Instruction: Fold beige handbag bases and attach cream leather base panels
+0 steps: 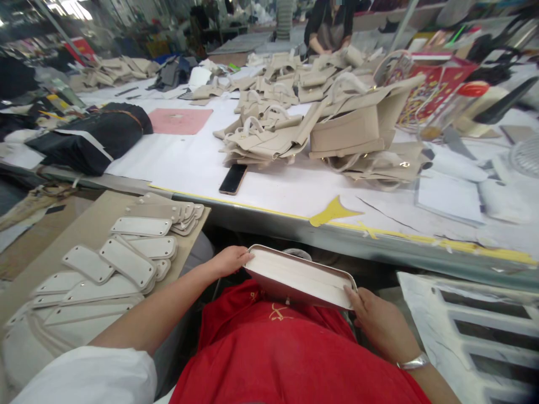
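Cream-coloured and rimmed with a narrow edge, a long bag piece (301, 274) is held just above the red apron (295, 353), near the table's front edge. The left hand (231, 261) pinches its left end; the right hand (374, 314) grasps its right end, thumb on the pale face. On the near left, a beige board (196, 233) bears overlapping off-white panels (128, 261) with studs at their corners. Beige bags (345, 129) lie heaped on the white table (269, 188); what they contain cannot be told. To the far right, a clear jar (450, 112) with a red lid has something brownish low inside, beside a patterned red bag (440, 84) whose contents are unclear.
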Demonstrator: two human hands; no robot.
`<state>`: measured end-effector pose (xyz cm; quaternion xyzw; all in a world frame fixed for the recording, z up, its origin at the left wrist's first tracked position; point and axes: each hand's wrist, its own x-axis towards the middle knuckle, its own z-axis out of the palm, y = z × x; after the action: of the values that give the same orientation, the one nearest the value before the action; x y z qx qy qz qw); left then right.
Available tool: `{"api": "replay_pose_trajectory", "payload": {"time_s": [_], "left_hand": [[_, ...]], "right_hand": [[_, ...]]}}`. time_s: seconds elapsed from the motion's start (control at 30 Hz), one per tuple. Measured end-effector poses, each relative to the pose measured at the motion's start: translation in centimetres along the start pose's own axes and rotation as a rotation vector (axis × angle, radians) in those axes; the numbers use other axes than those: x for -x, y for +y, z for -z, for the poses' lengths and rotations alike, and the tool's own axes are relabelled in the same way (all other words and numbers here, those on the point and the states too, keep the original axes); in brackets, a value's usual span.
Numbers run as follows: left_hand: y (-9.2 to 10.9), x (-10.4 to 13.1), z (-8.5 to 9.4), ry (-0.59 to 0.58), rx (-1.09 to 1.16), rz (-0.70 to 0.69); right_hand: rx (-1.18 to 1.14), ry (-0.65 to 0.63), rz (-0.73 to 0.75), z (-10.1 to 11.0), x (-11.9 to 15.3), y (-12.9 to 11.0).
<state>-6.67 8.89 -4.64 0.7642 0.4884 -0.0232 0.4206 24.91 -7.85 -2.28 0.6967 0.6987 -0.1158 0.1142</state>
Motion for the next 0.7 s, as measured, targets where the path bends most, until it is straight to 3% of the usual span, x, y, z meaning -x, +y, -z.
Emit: {"api": "replay_pose_trajectory", "payload": {"time_s": [0.1,0.23,0.37,0.57,0.7], "left_hand": [[-0.3,0.0,-0.1,-0.036,0.147,0.044],[0.0,0.1,0.3,-0.103,0.238,0.107],[1.1,0.2,1.2,-0.126,-0.023,0.097],[2.7,-0.1,1.2,0.005,-0.383,0.044],[3.0,-0.1,0.9,0.043,-0.489,0.032]], "right_hand": [[-0.037,-0.085,0.010,0.5,0.1,0.2],[-0.202,-0.142,-0.210,1.8,-0.2,-0.2],[-0.176,-0.099,-0.225,2.9,-0.4,-0.6],[-0.097,-0.081,-0.180,3.0,-0.2,-0.8],[-0.057,-0.077,-0.164,2.5,-0.3,-0.7]]}}
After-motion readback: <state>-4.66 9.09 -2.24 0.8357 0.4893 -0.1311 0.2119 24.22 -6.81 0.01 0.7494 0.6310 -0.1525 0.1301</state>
